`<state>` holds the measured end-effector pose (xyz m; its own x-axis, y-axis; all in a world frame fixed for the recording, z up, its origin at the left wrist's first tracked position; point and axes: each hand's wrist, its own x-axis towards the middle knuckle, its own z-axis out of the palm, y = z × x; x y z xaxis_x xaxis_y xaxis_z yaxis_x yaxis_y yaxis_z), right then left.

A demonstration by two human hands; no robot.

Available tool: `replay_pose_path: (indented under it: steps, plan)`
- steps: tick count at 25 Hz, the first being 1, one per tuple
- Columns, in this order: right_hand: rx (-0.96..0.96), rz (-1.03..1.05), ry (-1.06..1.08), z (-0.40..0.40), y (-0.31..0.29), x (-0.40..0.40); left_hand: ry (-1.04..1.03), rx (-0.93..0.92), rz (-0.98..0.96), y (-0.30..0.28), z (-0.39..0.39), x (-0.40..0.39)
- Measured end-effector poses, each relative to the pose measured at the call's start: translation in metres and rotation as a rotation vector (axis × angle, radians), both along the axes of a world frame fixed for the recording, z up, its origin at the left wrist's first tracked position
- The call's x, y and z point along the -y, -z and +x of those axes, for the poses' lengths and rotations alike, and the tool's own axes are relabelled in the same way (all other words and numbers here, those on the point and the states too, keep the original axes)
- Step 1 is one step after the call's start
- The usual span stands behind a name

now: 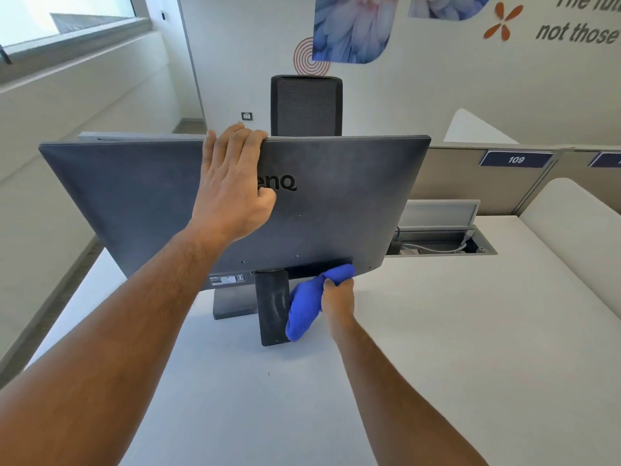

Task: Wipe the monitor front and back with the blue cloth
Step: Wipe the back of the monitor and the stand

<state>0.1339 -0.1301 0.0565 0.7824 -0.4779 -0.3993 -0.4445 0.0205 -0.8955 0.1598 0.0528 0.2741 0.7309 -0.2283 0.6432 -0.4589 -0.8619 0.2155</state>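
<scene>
Back-wiping step in hand: left hand (232, 183) clamped over dark grey monitor (353, 203) top edge at 12 o'clock; right hand (337, 297) bunched around blue cloth (307, 304) beside black stand neck (272, 307). Next: upward sweeps across the panel.

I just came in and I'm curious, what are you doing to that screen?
A person is cleaning the dark grey flat monitor, which shows its back. The left hand steadies its top edge. The right hand presses a bunched blue cloth against the monitor's dusty stand on the white desk.

Head view: high, close, facing forward-down onto monitor (336, 203) back, desk (437, 331).
</scene>
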Motion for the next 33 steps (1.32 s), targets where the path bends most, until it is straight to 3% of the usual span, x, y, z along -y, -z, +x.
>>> replay_pose_path:
  steps: [2, 6, 9, 13, 19, 22, 24, 28, 33]
  plan:
    - [0.033, -0.077, 0.005, 0.003, -0.003, -0.004, 0.006, -0.001, 0.007, 0.0, -0.001, -0.001]
    - [0.128, -0.068, 0.409, -0.003, -0.01, -0.006, 0.023, -0.004, 0.018, 0.001, 0.0, -0.004]
    - [0.183, -0.093, 0.49, -0.003, -0.012, -0.015, 0.034, 0.002, 0.023, 0.003, 0.002, -0.005]
    - [0.235, -0.25, 0.352, 0.005, -0.008, -0.026, 0.032, 0.01, 0.017, 0.005, 0.005, -0.006]
    - [0.38, -0.801, -0.205, -0.01, 0.021, -0.04, 0.031, 0.016, 0.024, 0.006, 0.007, -0.004]
    - [0.41, -0.894, -0.29, -0.01, 0.018, -0.038, 0.021, 0.025, 0.026, 0.006, 0.007, -0.003]
    - [0.387, -0.841, -0.169, -0.012, 0.013, -0.032, 0.02, 0.025, 0.031, 0.006, 0.007, -0.003]
    - [0.151, -0.336, 0.391, -0.002, -0.003, -0.009, 0.02, 0.032, 0.036, 0.006, 0.005, -0.004]
    - [0.138, -0.152, 0.53, 0.005, -0.008, -0.006, 0.024, 0.023, 0.043, 0.005, 0.004, -0.006]
